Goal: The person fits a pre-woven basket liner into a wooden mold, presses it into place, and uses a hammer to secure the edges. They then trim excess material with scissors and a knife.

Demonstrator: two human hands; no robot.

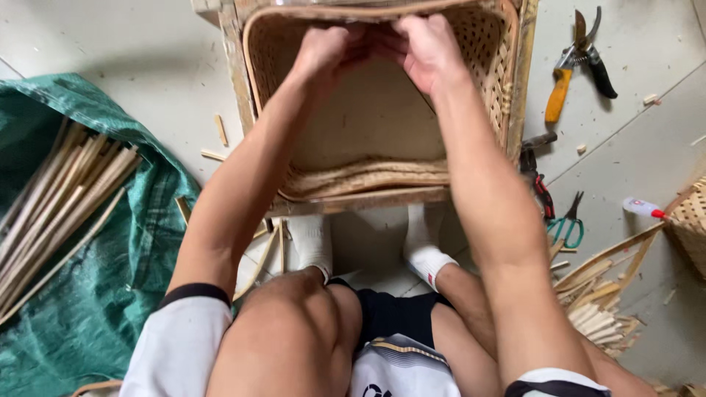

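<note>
Left hand [321, 50]: closed over the far rim of the woven basket [485, 51], at twelve o'clock.
Right hand [426, 45]: gripped the same rim, touching the left.
Basket: lay in a wooden frame [353, 200].
Shears [577, 59]: two o'clock.

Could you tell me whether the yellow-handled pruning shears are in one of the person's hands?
No, the pruning shears lie on the floor right of the woven basket, while both hands grip its far rim.
</note>
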